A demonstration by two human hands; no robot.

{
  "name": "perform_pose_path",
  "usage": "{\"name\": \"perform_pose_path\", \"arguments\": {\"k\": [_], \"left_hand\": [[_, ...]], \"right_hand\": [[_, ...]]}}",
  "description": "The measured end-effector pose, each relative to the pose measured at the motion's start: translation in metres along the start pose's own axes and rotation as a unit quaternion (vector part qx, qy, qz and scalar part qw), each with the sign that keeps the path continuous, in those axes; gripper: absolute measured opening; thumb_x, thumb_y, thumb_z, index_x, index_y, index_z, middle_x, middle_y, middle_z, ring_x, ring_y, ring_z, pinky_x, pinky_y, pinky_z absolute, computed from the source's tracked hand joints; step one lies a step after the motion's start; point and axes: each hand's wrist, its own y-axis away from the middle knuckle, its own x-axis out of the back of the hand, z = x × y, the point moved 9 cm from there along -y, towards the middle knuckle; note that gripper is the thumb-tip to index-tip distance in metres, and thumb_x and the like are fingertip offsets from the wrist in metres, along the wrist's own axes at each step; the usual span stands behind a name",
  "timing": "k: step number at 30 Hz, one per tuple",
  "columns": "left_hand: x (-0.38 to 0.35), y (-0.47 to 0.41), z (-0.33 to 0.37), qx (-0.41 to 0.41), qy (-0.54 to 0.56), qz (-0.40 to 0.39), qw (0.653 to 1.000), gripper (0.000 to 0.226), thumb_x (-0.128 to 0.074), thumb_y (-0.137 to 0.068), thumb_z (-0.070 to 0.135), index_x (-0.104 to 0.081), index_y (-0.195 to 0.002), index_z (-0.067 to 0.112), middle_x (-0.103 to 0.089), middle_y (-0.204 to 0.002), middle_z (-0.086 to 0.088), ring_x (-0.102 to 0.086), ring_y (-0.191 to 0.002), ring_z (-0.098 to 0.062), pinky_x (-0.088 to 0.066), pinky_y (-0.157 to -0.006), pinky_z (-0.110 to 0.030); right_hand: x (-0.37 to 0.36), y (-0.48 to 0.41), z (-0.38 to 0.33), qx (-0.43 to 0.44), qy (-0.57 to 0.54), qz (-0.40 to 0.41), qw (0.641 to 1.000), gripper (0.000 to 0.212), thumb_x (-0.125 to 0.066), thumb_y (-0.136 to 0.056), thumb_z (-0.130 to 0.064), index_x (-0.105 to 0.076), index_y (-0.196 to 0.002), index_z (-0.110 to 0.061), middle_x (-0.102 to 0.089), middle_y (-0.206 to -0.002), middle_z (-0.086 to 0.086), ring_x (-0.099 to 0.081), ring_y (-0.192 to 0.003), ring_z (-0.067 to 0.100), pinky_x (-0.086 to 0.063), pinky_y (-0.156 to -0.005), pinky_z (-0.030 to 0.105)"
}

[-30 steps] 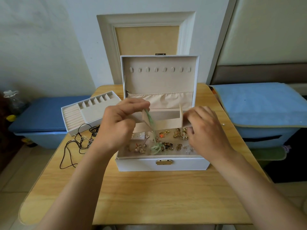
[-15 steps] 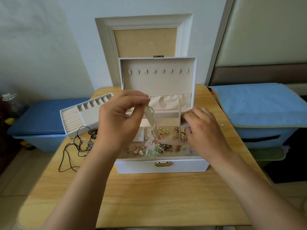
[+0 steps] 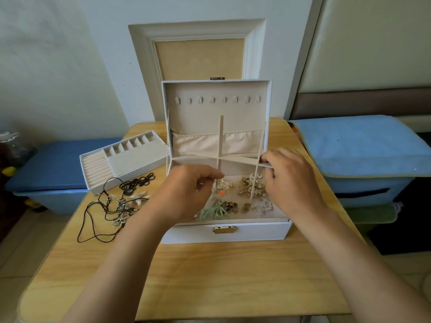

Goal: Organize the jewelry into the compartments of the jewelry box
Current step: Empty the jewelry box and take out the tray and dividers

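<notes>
My left hand (image 3: 186,194) and right hand (image 3: 291,180) curl fingers round one divider grid (image 3: 220,157) above the jewelry box (image 3: 233,234), partly hiding earrings (image 3: 247,187); left of it, one tray (image 3: 130,159), tangled cords (image 3: 116,203).

Light: soft, even daylight; panel (image 3: 373,43) right of box (image 3: 256,233) brightest.
Shadows: faint, on table (image 3: 210,276) before box.
Sharpness: soft overall.
Distortion: wide-angle bowing grows away from box.
Corners: left of box dim, blurred.
</notes>
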Motion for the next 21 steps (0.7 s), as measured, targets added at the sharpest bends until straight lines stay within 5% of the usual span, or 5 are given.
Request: {"name": "perform_pose_path", "arguments": {"k": [7,15,21], "left_hand": [[-0.003,-0.004,0.010,0.013,-0.033,0.001,0.999,0.027,-0.056,-0.096,0.011,-0.071,-0.108,0.028,-0.059,-0.089,0.025,-0.057,-0.083,0.010,-0.043,-0.067,-0.002],[-0.030,-0.018,0.031,-0.012,-0.055,-0.036,0.998,0.029,-0.055,-0.096,0.013,-0.068,-0.119,0.025,-0.064,-0.106,0.015,-0.055,-0.086,0.005,-0.044,-0.080,-0.011],[-0.051,-0.028,0.036,-0.009,-0.064,-0.071,0.995,0.028,-0.057,-0.096,0.015,-0.067,-0.120,0.026,-0.063,-0.104,0.015,-0.056,-0.087,0.008,-0.051,-0.084,-0.021]], "right_hand": [[0.021,-0.008,0.045,-0.120,-0.094,0.013,0.988,0.014,-0.064,-0.092,-0.007,-0.072,-0.083,-0.014,-0.065,-0.069,-0.002,-0.059,-0.062,0.015,-0.038,-0.053,0.021],[0.024,0.009,0.146,-0.374,-0.160,0.041,0.913,0.025,-0.053,-0.094,-0.012,-0.064,-0.072,-0.008,-0.058,-0.065,0.004,-0.050,-0.058,0.020,-0.036,-0.042,0.021],[-0.011,0.012,0.180,-0.437,-0.099,-0.012,0.894,0.026,-0.055,-0.095,-0.014,-0.066,-0.072,-0.009,-0.065,-0.073,0.004,-0.062,-0.072,0.025,-0.045,-0.058,0.030]]}}
